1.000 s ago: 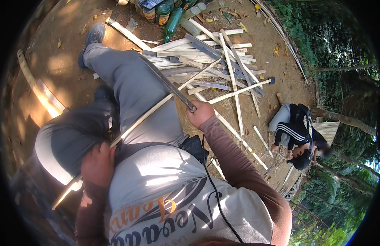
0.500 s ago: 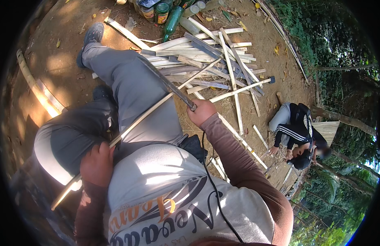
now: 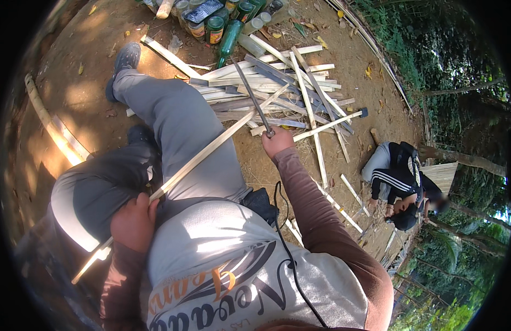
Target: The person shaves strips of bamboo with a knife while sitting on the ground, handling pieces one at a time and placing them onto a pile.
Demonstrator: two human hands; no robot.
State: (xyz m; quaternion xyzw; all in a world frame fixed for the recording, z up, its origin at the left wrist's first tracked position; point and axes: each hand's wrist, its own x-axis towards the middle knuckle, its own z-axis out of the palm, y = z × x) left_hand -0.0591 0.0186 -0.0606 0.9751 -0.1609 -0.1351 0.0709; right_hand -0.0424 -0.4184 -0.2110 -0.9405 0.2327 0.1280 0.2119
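Over the lap, the right hand (image 3: 277,142) has swung its blade (image 3: 254,99) up off the strip (image 3: 211,150), which the left hand (image 3: 135,222) still grips, so another cut seems due.

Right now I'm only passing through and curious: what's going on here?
A person sits on the dirt ground. The left hand holds a long pale bamboo strip slanting across their lap, and the right hand grips a long dark blade raised over a pile of split strips. Bottles and jars stand beyond it. Another person crouches to the right.
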